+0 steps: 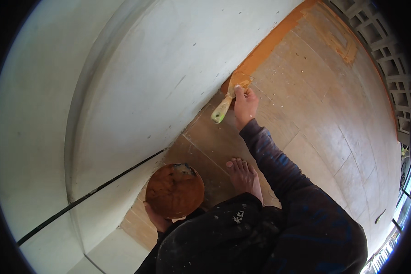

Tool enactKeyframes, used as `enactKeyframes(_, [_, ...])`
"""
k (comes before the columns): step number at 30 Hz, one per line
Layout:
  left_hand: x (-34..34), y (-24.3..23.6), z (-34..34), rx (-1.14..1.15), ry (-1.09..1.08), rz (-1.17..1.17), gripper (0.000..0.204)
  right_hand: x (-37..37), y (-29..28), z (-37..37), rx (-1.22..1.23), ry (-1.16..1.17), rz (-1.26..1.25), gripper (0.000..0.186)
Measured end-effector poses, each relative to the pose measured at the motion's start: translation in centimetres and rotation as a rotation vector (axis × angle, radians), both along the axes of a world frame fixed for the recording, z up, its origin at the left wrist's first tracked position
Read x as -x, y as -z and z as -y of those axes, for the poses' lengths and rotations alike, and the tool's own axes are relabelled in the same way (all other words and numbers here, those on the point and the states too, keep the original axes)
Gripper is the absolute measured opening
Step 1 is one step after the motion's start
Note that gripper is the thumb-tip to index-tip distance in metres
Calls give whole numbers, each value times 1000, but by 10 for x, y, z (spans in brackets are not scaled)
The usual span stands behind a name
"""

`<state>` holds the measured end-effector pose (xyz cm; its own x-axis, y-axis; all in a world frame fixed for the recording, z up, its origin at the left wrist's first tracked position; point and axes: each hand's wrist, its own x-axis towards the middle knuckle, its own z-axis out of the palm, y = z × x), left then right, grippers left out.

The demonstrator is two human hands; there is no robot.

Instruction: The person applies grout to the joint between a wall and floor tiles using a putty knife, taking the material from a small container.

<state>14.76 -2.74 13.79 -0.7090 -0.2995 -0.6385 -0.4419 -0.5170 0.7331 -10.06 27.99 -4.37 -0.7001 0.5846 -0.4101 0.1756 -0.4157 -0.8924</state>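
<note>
Sleeves and clothing: Dark, paint-flecked clothes [242, 219] cover you in the foreground; your right sleeve [278, 160] runs up and leftward from the lower right.
Left hand: Held low near your body, your left hand [157, 220] cups the lower-left side of a round tub [174, 194], its fingers partly hidden by it.
Tub: Orange-brown material fills it, with a pale smear at the upper rim; it sits above and right of that hand, close to the wall.
Bare foot: Your foot [245, 177] shows on the tiled floor [315, 118], right of the tub.
Right hand: Reaching ahead, wrist bent slightly left, your right hand [246, 106] grips a scraper [222, 110], thumb pressed near the blade.
Scraper: Its green-tipped handle juts back toward you, left of the hand; the blade end meets orange coating [267, 45] at the wall's base.
Wall: The pale wall [169, 73] rises on your left.
Far edge: Lattice blocks [388, 59] border the floor.
</note>
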Motion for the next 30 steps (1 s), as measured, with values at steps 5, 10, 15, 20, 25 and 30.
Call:
enactKeyframes(5, [-24,36,46,241,-19,124,74,26,-7,-13,-103,110,17,24])
enactKeyframes(10, [-41,86,88,215,127,7,69,34,-9,8,161,62,140,23])
enactKeyframes(15, [-16,90,74,170,237,-68,67,-14,-13,32,54,-8,204,22])
enactKeyframes(20, [-2,97,79,89,291,-14,70,23,3,-30,-5,244,14,27])
enactKeyframes(25, [-6,111,80,-128,319,91,69,96,9,-140,-54,218,99,23])
enactKeyframes(30, [-3,110,89,-20,394,14,69,103,1,-98,91,225,214,25])
